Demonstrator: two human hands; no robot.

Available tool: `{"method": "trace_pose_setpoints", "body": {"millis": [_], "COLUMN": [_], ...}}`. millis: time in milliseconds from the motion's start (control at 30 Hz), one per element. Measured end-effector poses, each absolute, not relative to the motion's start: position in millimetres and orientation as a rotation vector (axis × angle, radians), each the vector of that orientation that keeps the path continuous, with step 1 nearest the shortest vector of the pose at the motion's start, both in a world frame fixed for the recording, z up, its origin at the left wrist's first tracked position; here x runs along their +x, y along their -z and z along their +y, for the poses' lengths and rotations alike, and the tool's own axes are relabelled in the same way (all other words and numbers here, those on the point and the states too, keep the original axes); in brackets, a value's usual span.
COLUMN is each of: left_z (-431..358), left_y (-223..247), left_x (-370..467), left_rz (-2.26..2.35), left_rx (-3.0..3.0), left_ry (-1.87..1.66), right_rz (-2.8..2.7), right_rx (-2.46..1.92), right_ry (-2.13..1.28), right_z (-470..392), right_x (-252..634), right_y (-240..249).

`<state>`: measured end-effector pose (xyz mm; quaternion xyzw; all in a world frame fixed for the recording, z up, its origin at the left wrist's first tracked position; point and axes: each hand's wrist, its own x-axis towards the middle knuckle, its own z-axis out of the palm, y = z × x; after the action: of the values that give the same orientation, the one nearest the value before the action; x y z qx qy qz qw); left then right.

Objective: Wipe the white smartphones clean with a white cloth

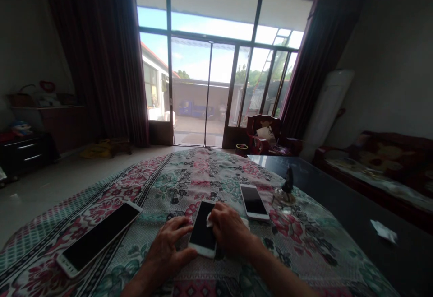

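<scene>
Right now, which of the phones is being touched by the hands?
The middle phone: the left hand steadies its edge while the right hand presses a white wad on its screen. The other two lie untouched, one on either side.

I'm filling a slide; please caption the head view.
Left hand steadies a white-framed phone while the right presses a white wad to its screen, on a flowered cloth.
</scene>
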<state>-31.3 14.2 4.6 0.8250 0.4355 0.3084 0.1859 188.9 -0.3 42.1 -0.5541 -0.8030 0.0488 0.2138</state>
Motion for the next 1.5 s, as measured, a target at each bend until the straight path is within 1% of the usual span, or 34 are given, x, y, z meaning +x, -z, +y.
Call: {"method": "trace_pose_setpoints", "body": {"millis": [100, 200, 300, 467, 567, 667, 800, 967, 1067, 1333, 1500], "left_z": [14.9, 16.5, 17.9, 17.8, 18.1, 18.8, 18.0, 17.3, 17.7, 16.7, 18.2], "left_y": [-2.3, -0.6, -0.7, -2.8, -1.9, 0.8, 3.4, 1.2, -1.9, -5.5, -4.2], "left_x": [-31.3, -31.5, -31.9, -31.6, -31.1, -31.7, -34.1, -35.0, -34.0, -32.4, -32.6], "left_rz": [1.258, 1.280, 1.272, 1.247, 1.259, 1.267, 1.219, 1.199, 1.190, 1.207, 1.205], "left_rx": [2.333, 2.343, 2.358, 2.361, 2.359, 2.358, 2.350, 2.309, 2.294, 2.274, 2.280], "left_ry": [-0.868, -0.868, -0.845, -0.877, -0.869, -0.855, -0.885, -0.895, -0.882, -0.858, -0.875], "right_rz": [-2.435, -2.497, -2.370, -1.970, -1.925, -2.030, -2.175, -2.228, -2.201, -2.137, -2.175], "right_rx": [-1.422, -1.411, -1.483, -1.649, -1.695, -1.637, -1.503, -1.345, -1.379, -1.633, -1.593], "right_ry": [-0.238, -0.303, -0.265, -0.086, -0.041, -0.036, -0.144, -0.214, -0.190, -0.055, -0.089], "right_z": [-18.5, -21.3, -6.4, 24.1, 26.8, 16.5, -4.8, -15.9, -3.1, 61.6, 53.2], "right_x": [178.7, 174.8, 180.8, 197.6, 200.0, 194.6, 180.2, 166.7, 167.2, 170.6, 168.4], "right_y": [-47.8, -50.3, -46.5, -28.0, -24.1, -31.2, -39.8, -30.8, -28.0, -32.4, -33.0]}}
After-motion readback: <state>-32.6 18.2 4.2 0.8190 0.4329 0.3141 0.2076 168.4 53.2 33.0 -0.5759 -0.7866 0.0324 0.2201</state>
